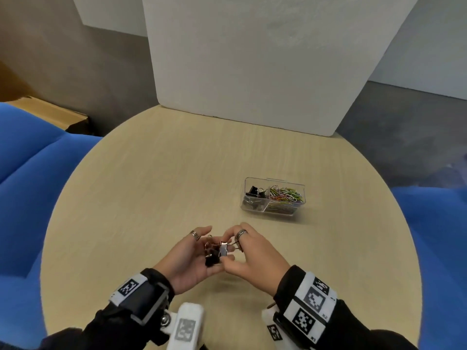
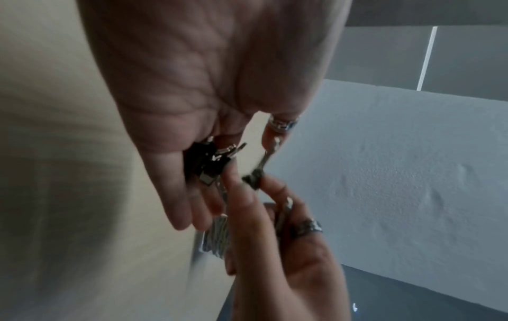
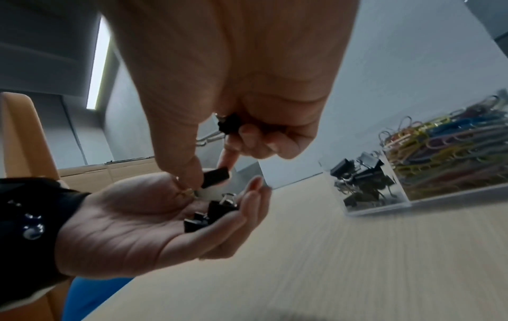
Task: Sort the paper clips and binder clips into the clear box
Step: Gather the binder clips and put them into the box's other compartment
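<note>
- Occupying most of the head view, a round light-wood table point(image 1: 156, 178) carries the work; grey floor lies beyond it
- A white foam board point(image 1: 252, 66) stands upright at the table's far edge; blue upholstered seats point(image 1: 32, 173) flank the table on both sides
- The clear box point(image 1: 274, 197) sits on the table right of centre, well apart from the hands; black binder clips fill its left compartment, coloured paper clips point(image 1: 285, 194) its right
- Left hand point(image 1: 188, 258), palm up with fingers loosely cupped, holds a small heap of black binder clips point(image 1: 212, 256) above the near table
- Right hand point(image 1: 252, 251) pinches one binder clip point(image 1: 224, 250) between thumb and forefinger, touching the heap
- The right wrist view alone shows another black clip point(image 3: 229, 126) tucked under that hand's curled fingers, and the box divider point(image 3: 395, 180) side-on
- The left wrist view is blurred; the box is largely hidden behind the hands there
</note>
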Available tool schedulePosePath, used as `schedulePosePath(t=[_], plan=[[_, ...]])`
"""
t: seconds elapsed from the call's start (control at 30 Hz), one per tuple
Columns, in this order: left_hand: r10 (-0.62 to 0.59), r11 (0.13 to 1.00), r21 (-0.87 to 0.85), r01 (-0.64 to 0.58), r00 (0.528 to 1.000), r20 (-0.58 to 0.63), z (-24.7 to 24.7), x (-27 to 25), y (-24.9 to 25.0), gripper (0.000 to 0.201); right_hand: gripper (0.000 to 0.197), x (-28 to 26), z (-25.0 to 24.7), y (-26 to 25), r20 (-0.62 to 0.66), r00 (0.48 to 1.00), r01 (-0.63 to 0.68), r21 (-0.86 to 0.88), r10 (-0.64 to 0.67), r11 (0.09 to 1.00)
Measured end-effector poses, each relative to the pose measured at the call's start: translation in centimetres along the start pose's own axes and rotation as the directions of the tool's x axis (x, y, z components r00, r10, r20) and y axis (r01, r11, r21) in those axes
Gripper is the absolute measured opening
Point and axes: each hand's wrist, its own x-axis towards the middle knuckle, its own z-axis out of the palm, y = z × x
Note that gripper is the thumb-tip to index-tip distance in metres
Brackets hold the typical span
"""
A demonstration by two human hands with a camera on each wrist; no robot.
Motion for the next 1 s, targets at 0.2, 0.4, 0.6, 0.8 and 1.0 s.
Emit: schedulePosePath(t=[0.2,0.4,0.6,0.8,1.0], plan=[[-0.03,0.989,-0.138,0.056,0.982,0.189,2.3,1.2,0.0,0.042,0.043,0.5,-0.9,0.1,-0.019,1.0,-0.004,-0.12,0.002,0.993],[-0.048,0.981,-0.179,0.071,0.99,0.131,2.8,2.5,0.7,0.042,0.049,-0.1,-1.9,1.7,-0.161,0.977,0.119,-0.128,-0.139,0.985],[0.016,0.999,-0.034,-0.014,0.998,0.067,4.8,2.9,2.6,0.028,0.033,-0.2,-4.4,4.0,-0.363,0.923,0.093,-0.122,-0.131,0.988],[0.19,0.922,0.333,-0.199,0.98,0.058,8.9,4.9,6.3,0.022,0.033,0.5,-6.5,6.4,-0.444,0.895,-0.039,-0.02,0.026,0.999],[0.349,0.388,0.894,-0.224,0.933,0.082,10.7,8.2,8.3,0.018,0.039,0.9,-6.5,7.6,-0.388,0.916,-0.102,0.022,0.102,0.995]])
